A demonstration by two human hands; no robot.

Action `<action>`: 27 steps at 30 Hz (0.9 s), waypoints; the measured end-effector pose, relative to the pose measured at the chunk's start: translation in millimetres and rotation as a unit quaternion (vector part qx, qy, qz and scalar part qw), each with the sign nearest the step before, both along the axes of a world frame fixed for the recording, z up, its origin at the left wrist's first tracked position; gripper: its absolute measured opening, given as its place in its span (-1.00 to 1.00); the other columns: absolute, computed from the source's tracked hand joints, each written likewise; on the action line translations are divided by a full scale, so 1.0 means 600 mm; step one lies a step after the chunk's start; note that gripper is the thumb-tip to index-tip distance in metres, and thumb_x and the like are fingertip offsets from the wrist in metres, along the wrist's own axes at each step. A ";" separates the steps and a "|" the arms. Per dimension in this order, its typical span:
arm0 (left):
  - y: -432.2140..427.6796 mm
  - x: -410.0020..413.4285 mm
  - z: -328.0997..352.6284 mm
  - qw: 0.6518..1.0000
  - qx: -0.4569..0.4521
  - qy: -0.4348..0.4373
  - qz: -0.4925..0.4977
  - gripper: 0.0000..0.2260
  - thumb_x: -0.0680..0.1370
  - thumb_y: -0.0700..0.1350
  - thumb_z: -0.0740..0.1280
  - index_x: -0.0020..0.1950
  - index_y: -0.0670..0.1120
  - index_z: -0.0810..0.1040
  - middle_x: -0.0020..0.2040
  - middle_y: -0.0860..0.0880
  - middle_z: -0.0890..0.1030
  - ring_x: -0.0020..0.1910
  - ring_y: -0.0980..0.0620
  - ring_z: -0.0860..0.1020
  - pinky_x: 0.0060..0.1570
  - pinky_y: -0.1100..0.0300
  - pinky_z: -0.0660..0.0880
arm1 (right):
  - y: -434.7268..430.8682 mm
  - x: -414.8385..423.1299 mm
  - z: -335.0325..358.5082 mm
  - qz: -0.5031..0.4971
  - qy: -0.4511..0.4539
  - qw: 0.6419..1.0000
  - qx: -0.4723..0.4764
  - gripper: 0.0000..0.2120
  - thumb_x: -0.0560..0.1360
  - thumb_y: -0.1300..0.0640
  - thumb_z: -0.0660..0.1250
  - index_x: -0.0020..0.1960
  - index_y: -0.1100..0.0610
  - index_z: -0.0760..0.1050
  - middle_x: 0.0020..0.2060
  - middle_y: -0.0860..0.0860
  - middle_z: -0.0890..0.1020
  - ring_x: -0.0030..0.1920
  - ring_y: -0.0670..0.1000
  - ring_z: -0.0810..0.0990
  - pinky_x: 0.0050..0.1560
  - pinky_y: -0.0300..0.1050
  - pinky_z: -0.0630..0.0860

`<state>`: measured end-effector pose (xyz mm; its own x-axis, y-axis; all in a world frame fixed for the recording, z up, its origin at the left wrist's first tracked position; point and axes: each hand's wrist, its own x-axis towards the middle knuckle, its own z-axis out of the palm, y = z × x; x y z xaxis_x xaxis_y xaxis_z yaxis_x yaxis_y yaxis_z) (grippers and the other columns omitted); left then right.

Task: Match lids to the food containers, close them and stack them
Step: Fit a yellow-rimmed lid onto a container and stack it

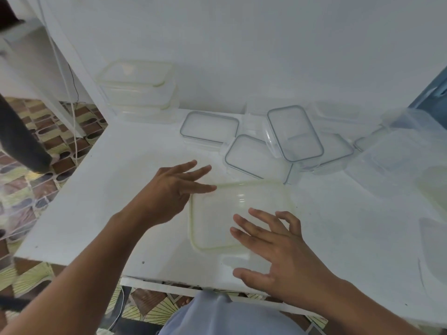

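A clear square container with a green-sealed lid sits on the white table right in front of me. My left hand hovers at its far left corner, fingers spread. Over its near right edge is my right hand, also spread and holding nothing. Behind it lie several loose grey-sealed lids. A stack of closed green-sealed containers stands at the back left against the wall.
More clear containers crowd the right side of the table. The table's left and near edges drop to a patterned tile floor. A white cable hangs at the left. A dark-clothed leg stands on the floor.
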<state>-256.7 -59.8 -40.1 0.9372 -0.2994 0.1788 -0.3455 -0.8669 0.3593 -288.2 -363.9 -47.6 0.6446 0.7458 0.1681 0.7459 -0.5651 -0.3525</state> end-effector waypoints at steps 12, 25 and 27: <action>-0.110 -0.111 0.001 0.860 -0.273 0.208 0.377 -0.60 0.57 0.35 0.18 0.06 0.04 0.51 -0.21 -0.01 0.65 -0.26 -0.03 0.64 -0.21 -0.06 0.62 | -0.025 0.092 0.015 -0.382 0.292 0.866 0.138 -0.63 0.58 -0.26 0.17 -0.12 0.04 0.44 -0.25 -0.12 0.53 -0.24 -0.16 0.49 -0.26 -0.25 0.33; -0.112 -0.085 0.115 0.815 -0.432 0.080 0.378 -0.38 0.50 0.38 0.31 -0.09 -0.24 0.56 -0.21 -0.28 0.54 -0.31 -0.08 0.45 -0.26 0.01 0.33 | -0.026 0.112 0.142 -0.339 0.425 0.791 0.281 -0.44 0.43 -0.41 0.26 0.03 0.08 0.63 -0.11 0.20 0.69 -0.07 0.28 0.66 -0.13 -0.01 0.46; -0.110 -0.089 0.155 0.804 -0.468 0.054 0.363 -0.35 0.44 0.40 0.37 -0.06 -0.24 0.59 -0.11 -0.34 0.56 -0.28 -0.18 0.50 -0.22 -0.04 0.37 | -0.030 0.110 0.189 -0.308 0.430 0.781 0.333 -0.59 0.40 -0.36 0.35 -0.05 -0.06 0.69 -0.14 0.08 0.74 -0.13 0.20 0.69 -0.10 0.02 0.44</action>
<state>-310.0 -125.8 52.7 0.8292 0.5520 -0.0877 0.2078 -0.1588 0.9652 -221.9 -381.7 66.0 0.9347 0.1810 -0.3059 -0.2690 -0.2022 -0.9417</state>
